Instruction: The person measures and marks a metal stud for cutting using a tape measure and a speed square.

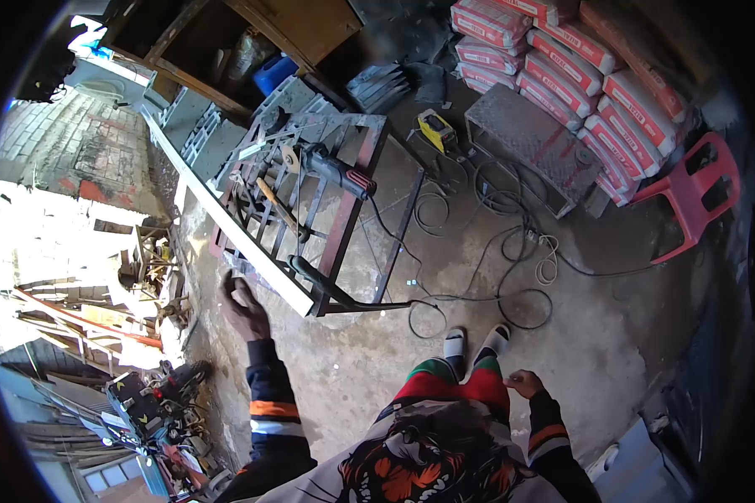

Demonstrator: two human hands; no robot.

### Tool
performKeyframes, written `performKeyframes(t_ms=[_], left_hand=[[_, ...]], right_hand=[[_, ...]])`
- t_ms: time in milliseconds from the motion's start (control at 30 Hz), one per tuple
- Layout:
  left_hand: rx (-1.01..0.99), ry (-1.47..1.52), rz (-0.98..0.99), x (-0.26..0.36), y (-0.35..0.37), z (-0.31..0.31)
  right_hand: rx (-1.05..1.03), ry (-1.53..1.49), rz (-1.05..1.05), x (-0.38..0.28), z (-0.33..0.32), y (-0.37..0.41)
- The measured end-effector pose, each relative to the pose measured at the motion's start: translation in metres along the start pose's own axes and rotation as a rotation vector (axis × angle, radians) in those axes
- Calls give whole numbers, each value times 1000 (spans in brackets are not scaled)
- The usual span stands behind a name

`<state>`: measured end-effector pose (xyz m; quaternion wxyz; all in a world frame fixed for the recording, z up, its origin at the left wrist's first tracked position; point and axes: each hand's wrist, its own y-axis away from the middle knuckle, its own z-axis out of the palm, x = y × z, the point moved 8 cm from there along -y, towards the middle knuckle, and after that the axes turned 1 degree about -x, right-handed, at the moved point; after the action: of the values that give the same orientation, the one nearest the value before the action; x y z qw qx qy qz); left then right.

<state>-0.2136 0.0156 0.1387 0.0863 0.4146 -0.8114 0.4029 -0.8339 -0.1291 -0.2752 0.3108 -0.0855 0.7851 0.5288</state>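
Note:
My left hand (245, 307) is held out with its fingers apart, holding nothing, beside the near end of a long pale metal bar (218, 214). The bar lies slantwise along the left side of a rusty metal frame (344, 225). Low beside my right thigh, my right hand (524, 383) has its fingers curled in, with nothing visible in them. On the frame rests an angle grinder (337, 172) with its disc facing left. A wooden-handled tool (277, 204) lies near it. A black handle with a cable (320, 278), like a welding electrode holder, lies across the frame's near corner.
Looped cables (512, 243) cover the floor right of the frame. Behind them stand a yellow machine (434, 130), a low metal table (524, 138) and stacked red-and-white bags (570, 71). A red plastic chair (692, 197) is at the right. A motorcycle-like vehicle (155, 402) stands lower left.

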Motion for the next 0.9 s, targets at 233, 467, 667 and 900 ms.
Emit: performKeyframes(t_ms=[233,467,667,900], left_hand=[[-405,158,227,146,89,151],[-541,-179,44,103,59,229],[-693,-939,181,66,67,240],[-696,-1027,-624,49,59,289]], right_hand=[[96,379,-164,-170,-50,5],[-446,-119,-495,-232,-113,-78],[239,-276,-327,-181,-198,-447],[339,-875,-197,-259,-240,-784]])
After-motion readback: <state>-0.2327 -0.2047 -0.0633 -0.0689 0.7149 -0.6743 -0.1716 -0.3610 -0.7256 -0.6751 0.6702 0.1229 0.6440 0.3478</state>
